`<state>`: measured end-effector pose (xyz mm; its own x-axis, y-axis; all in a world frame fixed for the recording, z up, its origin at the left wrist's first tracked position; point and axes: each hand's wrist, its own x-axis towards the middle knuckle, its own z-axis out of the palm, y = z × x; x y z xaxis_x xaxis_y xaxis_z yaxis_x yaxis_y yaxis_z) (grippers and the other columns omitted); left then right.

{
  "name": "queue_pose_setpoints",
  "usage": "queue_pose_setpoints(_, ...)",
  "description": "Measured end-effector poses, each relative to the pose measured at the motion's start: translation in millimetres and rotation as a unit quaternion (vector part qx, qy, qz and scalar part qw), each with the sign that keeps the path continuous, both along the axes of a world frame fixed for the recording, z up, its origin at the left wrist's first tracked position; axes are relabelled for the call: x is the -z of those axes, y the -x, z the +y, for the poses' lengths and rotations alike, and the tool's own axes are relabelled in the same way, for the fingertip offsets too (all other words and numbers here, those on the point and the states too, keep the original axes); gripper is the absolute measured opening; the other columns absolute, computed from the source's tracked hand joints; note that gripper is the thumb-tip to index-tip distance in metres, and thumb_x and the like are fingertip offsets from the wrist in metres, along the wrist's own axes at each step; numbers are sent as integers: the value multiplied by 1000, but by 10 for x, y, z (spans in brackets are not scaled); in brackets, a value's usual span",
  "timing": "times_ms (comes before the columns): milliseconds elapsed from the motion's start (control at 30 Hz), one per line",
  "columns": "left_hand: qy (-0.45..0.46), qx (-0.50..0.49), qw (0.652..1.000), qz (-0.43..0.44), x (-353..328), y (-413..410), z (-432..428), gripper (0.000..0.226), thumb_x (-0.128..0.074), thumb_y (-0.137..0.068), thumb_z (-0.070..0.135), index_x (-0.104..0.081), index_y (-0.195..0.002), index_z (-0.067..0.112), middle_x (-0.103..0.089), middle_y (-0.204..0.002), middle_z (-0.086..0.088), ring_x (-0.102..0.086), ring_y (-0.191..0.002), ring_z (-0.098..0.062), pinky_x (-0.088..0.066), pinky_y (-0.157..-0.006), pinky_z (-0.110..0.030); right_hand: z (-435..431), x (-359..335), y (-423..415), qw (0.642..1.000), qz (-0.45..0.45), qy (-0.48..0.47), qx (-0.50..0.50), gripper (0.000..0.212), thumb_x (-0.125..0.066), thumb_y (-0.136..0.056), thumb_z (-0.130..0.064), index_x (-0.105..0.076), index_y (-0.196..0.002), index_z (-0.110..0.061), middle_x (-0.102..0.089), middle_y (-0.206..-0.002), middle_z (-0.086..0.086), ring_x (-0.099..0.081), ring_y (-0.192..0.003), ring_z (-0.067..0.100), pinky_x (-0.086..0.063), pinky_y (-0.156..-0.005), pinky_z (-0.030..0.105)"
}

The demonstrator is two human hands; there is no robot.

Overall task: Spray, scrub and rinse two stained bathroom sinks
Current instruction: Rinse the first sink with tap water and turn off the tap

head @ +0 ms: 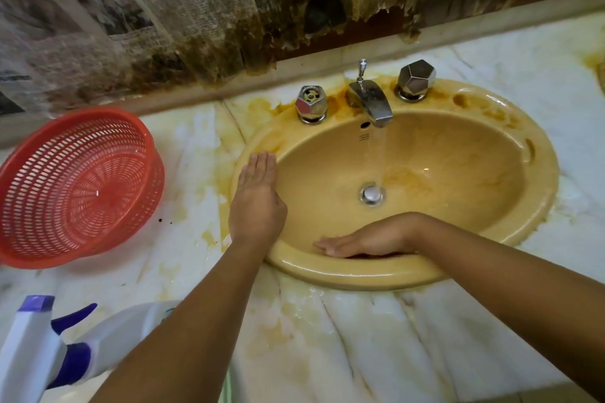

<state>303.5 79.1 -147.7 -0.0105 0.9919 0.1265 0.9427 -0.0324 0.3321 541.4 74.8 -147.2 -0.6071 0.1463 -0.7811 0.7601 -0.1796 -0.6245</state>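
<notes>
— While water is running from the tap (371, 101) into the sink (537, 173), where are the hands lying?

— The left hand (257, 203) is resting flat along the sink's left rim, fingers straight and released, fingertips pointing toward the back wall. The right hand (363, 244) is pressing flat against the basin's inner front wall, just under the near rim, gripping nothing.

— What is sitting near the edges?

— A red basket (78, 186) is sitting tipped on the worktop (360, 337), left of the sink and apart from it, with a strip of stained marble showing between them. A spray bottle (32, 347) is lying at the near left corner, its body passing under the left forearm.
</notes>
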Motion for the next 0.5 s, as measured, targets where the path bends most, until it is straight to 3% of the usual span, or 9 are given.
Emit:
queue_pose_setpoints(67, 1, 3, 1000, 2, 14, 9, 7, 77, -44, -85, -6, -31, -160, 7, -29, -167, -10, -18, -157, -23, -11, -129, -34, 172, 132, -128, 984, -5, -57, 171, 32, -57, -104, -40, -67, -133, -32, -45, -149, -13, -49, -126, 5, -33, -108, 24)
queue_pose_setpoints(100, 1, 4, 1000, 2, 18, 14, 11, 78, -44, -84, -6, -30, -160, 7, -29, -167, -10, -17, -157, -22, -10, -129, -34, 288, 164, -185, 944, 9, -62, 323, 21, -57, -104, -28, -75, -114, -25, -55, -139, -1, -59, -111, 12, -42, -100, 30)
queue_pose_setpoints(133, 1, 5, 1000, 3, 20, 17, 16, 78, -44, -85, -5, -30, -160, 8, -28, -167, -9, -17, -157, -22, -10, -129, -34, 429, 178, -234, 875, 35, -22, 482, 23, -51, -105, -20, -73, -107, -14, -61, -132, 10, -65, -103, 21, -49, -96, 37)
queue_pose_setpoints(200, -1, 7, 1000, 5, 24, 24, 26, 76, -43, -87, -5, -30, -160, 8, -28, -167, -8, -17, -157, -21, -10, -129, -34, 705, 121, -249, 658, 162, 134, 723, 40, -34, -109, -22, -60, -125, 5, -64, -131, 26, -66, -115, 36, -53, -103, 45)
queue_pose_setpoints(233, -3, 6, 1000, 6, 23, 26, 26, 74, -43, -88, -5, -30, -160, 9, -29, -167, -8, -17, -157, -21, -9, -129, -33, 821, 25, -201, 582, 204, 183, 766, 50, -27, -111, -26, -53, -135, 9, -61, -134, 30, -62, -125, 40, -50, -108, 47)
queue_pose_setpoints(267, -5, 4, 1000, 5, 20, 22, 25, 73, -43, -89, -6, -31, -160, 9, -29, -167, -8, -18, -157, -22, -9, -129, -32, 865, -103, -100, 550, 235, 209, 774, 56, -23, -112, -29, -49, -140, 11, -59, -138, 31, -58, -130, 41, -47, -111, 48)
queue_pose_setpoints(400, -15, 7, 1000, 2, 23, 27, 36, 71, -45, -89, -6, -36, -158, 7, -35, -164, -10, -24, -156, -24, -12, -127, -33, 714, -288, 257, 680, 225, 184, 673, 47, -33, -107, -20, -60, -129, 11, -68, -125, 29, -67, -117, 41, -56, -100, 49)
queue_pose_setpoints(433, -17, 7, 1000, 4, 29, 33, 40, 71, -46, -88, -6, -36, -158, 7, -35, -164, -10, -24, -155, -24, -13, -127, -33, 677, -285, 257, 682, 212, 168, 679, 46, -34, -106, -20, -60, -128, 11, -68, -125, 29, -68, -116, 40, -56, -101, 48)
queue_pose_setpoints(500, -15, 7, 1000, 3, 37, 34, 42, 72, -45, -88, -5, -35, -158, 8, -34, -165, -9, -23, -156, -23, -11, -127, -32, 678, -198, 121, 612, 209, 155, 747, 48, -31, -109, -22, -55, -133, 11, -62, -135, 29, -62, -124, 40, -50, -109, 47)
